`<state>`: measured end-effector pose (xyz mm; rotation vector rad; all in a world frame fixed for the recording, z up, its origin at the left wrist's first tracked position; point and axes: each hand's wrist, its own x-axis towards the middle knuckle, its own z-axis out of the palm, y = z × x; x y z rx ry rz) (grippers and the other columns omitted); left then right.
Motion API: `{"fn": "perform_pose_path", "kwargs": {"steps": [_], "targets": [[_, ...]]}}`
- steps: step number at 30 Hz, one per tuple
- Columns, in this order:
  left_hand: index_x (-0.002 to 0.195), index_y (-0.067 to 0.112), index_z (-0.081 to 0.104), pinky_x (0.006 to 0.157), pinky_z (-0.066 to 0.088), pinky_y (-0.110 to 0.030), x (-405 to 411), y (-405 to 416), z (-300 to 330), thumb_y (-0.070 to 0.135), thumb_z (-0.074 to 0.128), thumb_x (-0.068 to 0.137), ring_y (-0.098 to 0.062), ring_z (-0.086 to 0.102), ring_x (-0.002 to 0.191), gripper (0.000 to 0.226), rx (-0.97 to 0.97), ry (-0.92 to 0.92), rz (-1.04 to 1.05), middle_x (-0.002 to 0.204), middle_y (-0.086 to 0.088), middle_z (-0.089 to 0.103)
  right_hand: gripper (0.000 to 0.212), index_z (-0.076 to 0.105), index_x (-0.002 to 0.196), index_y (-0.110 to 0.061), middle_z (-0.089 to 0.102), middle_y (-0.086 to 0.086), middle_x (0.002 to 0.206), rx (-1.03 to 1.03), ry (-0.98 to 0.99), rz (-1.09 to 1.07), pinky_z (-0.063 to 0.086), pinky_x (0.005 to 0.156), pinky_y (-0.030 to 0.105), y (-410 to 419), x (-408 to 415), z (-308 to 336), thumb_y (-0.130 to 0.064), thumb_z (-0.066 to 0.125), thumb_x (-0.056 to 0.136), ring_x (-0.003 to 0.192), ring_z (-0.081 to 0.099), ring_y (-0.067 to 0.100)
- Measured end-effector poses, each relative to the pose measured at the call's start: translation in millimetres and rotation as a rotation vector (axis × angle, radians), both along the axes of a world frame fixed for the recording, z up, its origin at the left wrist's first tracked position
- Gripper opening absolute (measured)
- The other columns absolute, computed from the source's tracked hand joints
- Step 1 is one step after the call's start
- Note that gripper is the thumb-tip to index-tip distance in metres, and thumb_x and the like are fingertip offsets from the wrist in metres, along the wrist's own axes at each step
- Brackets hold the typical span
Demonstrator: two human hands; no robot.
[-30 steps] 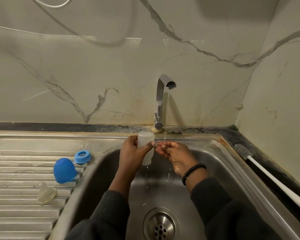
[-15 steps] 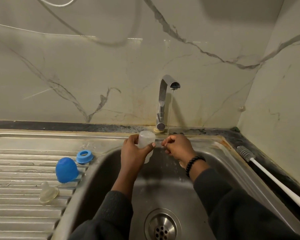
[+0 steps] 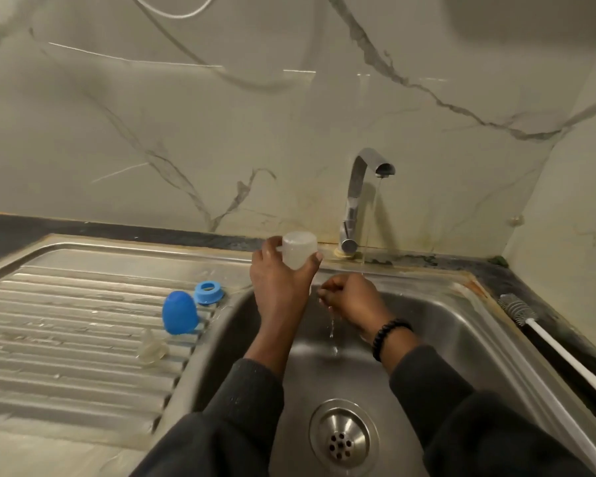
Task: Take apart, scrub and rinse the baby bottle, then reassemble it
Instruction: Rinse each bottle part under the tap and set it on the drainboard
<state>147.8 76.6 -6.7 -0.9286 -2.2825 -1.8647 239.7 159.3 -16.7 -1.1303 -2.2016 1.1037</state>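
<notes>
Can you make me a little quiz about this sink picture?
1. True or false: the left hand holds the bottle.
2. Which lies right of the sink? A) bottle brush B) blue cap C) blue ring
3. Fill in: water drips off the ___ hand.

Key: 1 true. 2 A. 3 right.

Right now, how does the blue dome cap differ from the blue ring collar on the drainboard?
The blue dome cap is taller, closed and rounded; the blue ring collar is flat and low with an open hole in its middle. The cap lies nearer the person, the collar farther back. Both are blue plastic and rest on the ribbed steel drainboard.
</notes>
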Motion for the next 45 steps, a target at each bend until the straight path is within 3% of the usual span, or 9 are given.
{"fn": "perform_pose_path", "kwargs": {"steps": [6, 16, 22, 29, 33, 37, 39, 41, 45], "targets": [[0.129, 0.016, 0.056, 0.089, 0.046, -0.028, -30.1, -76.8, 41.6, 0.048, 0.078, 0.077, -0.019, 0.056, 0.110, 0.065, -0.063, 0.089, -0.011, 0.122, -0.005, 0.058, 0.014, 0.073, 0.092, -0.021, 0.073, -0.003, 0.095, 0.020, 0.252, 0.089, 0.055, 0.089, 0.035, -62.3, -24.5, 33.2, -0.014, 0.077, 0.080, 0.094, 0.066, 0.012], [0.121, 0.012, 0.063, 0.085, 0.050, -0.038, -108.9, -197.2, 37.4, 0.042, 0.083, 0.072, -0.024, 0.061, 0.102, 0.061, -0.118, 0.034, 0.230, 0.113, -0.009, 0.067, 0.018, 0.074, 0.092, -0.010, 0.074, 0.006, 0.087, 0.054, 0.259, 0.224, 0.059, 0.078, 0.026, -148.7, -83.5, 59.6, 0.001, 0.061, 0.089, 0.082, 0.072, 0.018], [0.124, 0.013, 0.061, 0.086, 0.052, -0.042, -119.8, -226.9, 6.9, 0.038, 0.084, 0.072, -0.025, 0.062, 0.100, 0.062, -0.156, 0.000, 0.231, 0.114, -0.009, 0.065, 0.019, 0.073, 0.084, -0.010, 0.072, 0.008, 0.075, 0.150, 0.164, 0.317, 0.061, 0.074, 0.032, -187.8, -118.9, 54.3, 0.003, 0.060, 0.085, 0.072, 0.072, 0.020], [0.126, 0.014, 0.058, 0.089, 0.053, -0.049, -128.0, -240.4, -3.6, 0.040, 0.086, 0.069, -0.025, 0.064, 0.104, 0.068, -0.141, -0.056, 0.201, 0.119, -0.008, 0.066, 0.008, 0.073, 0.086, -0.014, 0.065, -0.006, 0.080, 0.285, 0.093, 0.370, 0.043, 0.063, 0.009, -201.4, -129.7, 43.6, -0.006, 0.072, 0.084, 0.075, 0.059, 0.004], [0.132, 0.011, 0.052, 0.094, 0.050, -0.049, -125.5, -239.1, -1.6, 0.050, 0.085, 0.065, -0.028, 0.056, 0.113, 0.084, -0.173, 0.000, 0.283, 0.126, -0.011, 0.058, 0.003, 0.073, 0.089, -0.017, 0.069, -0.006, 0.084, 0.253, 0.146, 0.343, 0.047, 0.067, 0.014, -200.2, -129.3, 46.7, -0.017, 0.073, 0.085, 0.079, 0.063, 0.005], [0.112, 0.009, 0.058, 0.081, 0.048, -0.033, -96.8, -222.3, 14.9, 0.036, 0.073, 0.085, -0.026, 0.054, 0.101, 0.041, 0.065, 0.229, 0.484, 0.110, -0.009, 0.058, 0.012, 0.065, 0.086, -0.016, 0.066, -0.007, 0.079, 0.280, 0.266, 0.184, 0.048, 0.066, 0.017, -183.4, -113.3, 53.6, -0.027, 0.065, 0.091, 0.074, 0.061, 0.005], [0.098, 0.013, 0.058, 0.073, 0.047, -0.029, -75.3, -204.9, 24.8, 0.019, 0.068, 0.091, -0.022, 0.055, 0.089, 0.014, 0.166, 0.309, 0.418, 0.096, -0.004, 0.058, 0.014, 0.061, 0.085, -0.017, 0.062, -0.006, 0.076, 0.286, 0.287, 0.093, 0.045, 0.060, 0.015, -166.0, -99.2, 55.0, -0.027, 0.060, 0.094, 0.069, 0.057, 0.004], [0.090, 0.019, 0.055, 0.069, 0.045, -0.019, -54.6, -179.9, 27.6, 0.011, 0.066, 0.091, -0.017, 0.055, 0.081, 0.014, 0.169, 0.308, 0.256, 0.090, 0.001, 0.055, 0.018, 0.062, 0.081, -0.018, 0.065, -0.003, 0.075, 0.298, 0.220, -0.006, 0.048, 0.061, 0.024, -140.1, -80.4, 50.5, -0.028, 0.056, 0.094, 0.070, 0.061, 0.011], [0.097, 0.021, 0.061, 0.073, 0.043, -0.010, -20.0, -120.5, 10.6, 0.009, 0.062, 0.092, -0.009, 0.057, 0.085, 0.014, -0.102, 0.232, -0.101, 0.099, 0.006, 0.058, 0.023, 0.071, 0.073, -0.013, 0.071, 0.006, 0.075, 0.305, -0.221, -0.046, 0.053, 0.075, 0.033, -79.7, -35.0, 25.5, -0.026, 0.059, 0.088, 0.078, 0.066, 0.023]]}}
